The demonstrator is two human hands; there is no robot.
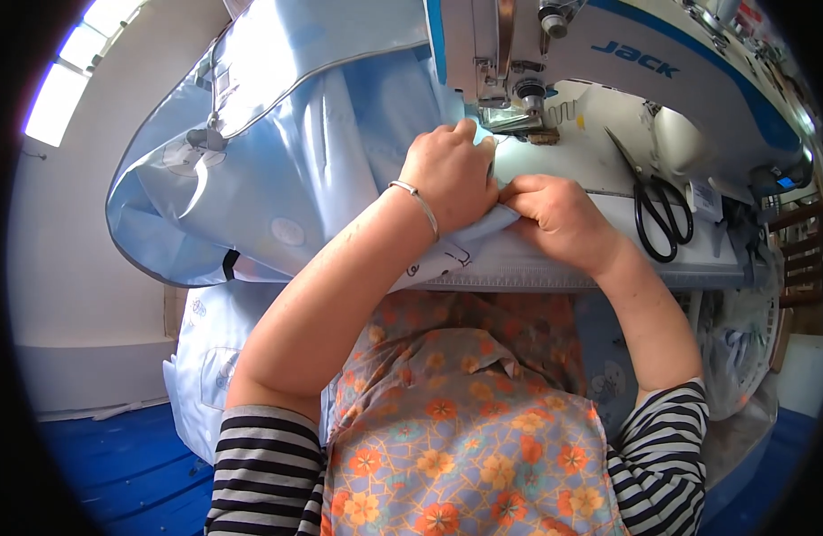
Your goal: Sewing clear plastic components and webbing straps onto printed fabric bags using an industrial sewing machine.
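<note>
A sewing machine, white with blue trim, stands over its pale bed. Light blue fabric with printed animal figures and dark grey edging spreads across the left side. My left hand, a silver bangle on its wrist, is closed on the fabric just left of the presser foot. To its right, my right hand pinches a folded corner of the same fabric between thumb and fingers. The hands nearly meet, and some of the fabric is hidden under them.
Black-handled scissors lie on the machine table right of my right hand. A ruler strip runs along the table's front edge. More pale blue fabric hangs below at the left. A clear plastic bag hangs at the right.
</note>
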